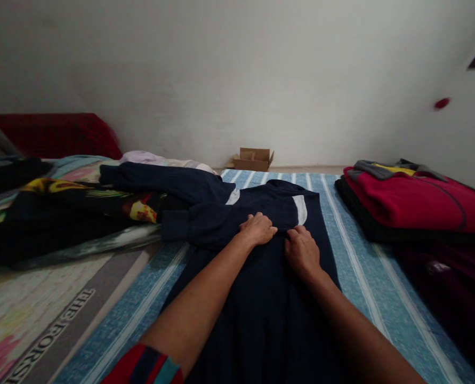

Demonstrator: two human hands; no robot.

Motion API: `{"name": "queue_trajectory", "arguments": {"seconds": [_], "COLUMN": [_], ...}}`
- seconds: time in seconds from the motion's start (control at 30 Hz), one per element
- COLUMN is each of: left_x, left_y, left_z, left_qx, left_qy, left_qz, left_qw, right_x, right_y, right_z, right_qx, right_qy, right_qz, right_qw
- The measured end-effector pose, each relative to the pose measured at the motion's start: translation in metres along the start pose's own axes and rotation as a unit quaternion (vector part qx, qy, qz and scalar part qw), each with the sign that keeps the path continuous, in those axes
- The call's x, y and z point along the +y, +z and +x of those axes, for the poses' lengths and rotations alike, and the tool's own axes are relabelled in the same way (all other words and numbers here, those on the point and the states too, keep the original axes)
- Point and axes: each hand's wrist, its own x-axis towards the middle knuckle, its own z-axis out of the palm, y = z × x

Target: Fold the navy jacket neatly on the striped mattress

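Hands down on cloth, that's what my feed gives me: the left hand (257, 228) lies palm-down on the chest of a navy top (261, 314), fingers loose and flat, grip open, nothing pinched in it. Just beside it, fingertips nearly touching, the right hand (302, 253) sits knuckles-up on the same cloth with its fingers bent under; I cannot tell whether that grip has closed on a fold or merely presses. The navy top is spread lengthwise in the middle of the bed, collar toward the wall. It's a matte, soft-looking dark fabric with a pale band (300, 209) at the shoulder and one long sleeve (161, 181) stretched out left over a heap. Under it is a bed sheet (361, 256) of light blue weave with white stripes. Left of that, a smooth printed blanket (41, 320) with grey lettering, and a rumpled pile of dark clothes (81, 205) with yellow and red print. At the right, a neat folded stack topped by a fuzzy red fleece (413, 205). By the wall, a small open cardboard box (253, 159); far left, a dark red pillow (57, 136). A striped cuff (145, 368) in red and teal rings the left forearm.
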Motion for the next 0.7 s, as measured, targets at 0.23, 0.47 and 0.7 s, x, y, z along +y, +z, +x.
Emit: {"name": "queue_trajectory", "arguments": {"seconds": [0.23, 0.47, 0.7], "left_x": [0.003, 0.007, -0.004], "left_y": [0.007, 0.014, 0.003], "left_z": [-0.002, 0.0, -0.01], "left_qx": [0.023, 0.045, -0.018], "left_qy": [-0.017, -0.019, 0.033], "left_qz": [-0.021, -0.018, -0.024], "left_qw": [0.999, 0.999, 0.999], "right_x": [0.003, 0.032, 0.039], "right_y": [0.001, 0.011, 0.011], "right_z": [0.004, 0.011, 0.015], "right_qx": [0.027, 0.061, 0.076], "right_qy": [-0.02, -0.089, -0.095], "right_qz": [-0.054, 0.064, 0.147], "right_qw": [0.998, 0.992, 0.982]}}
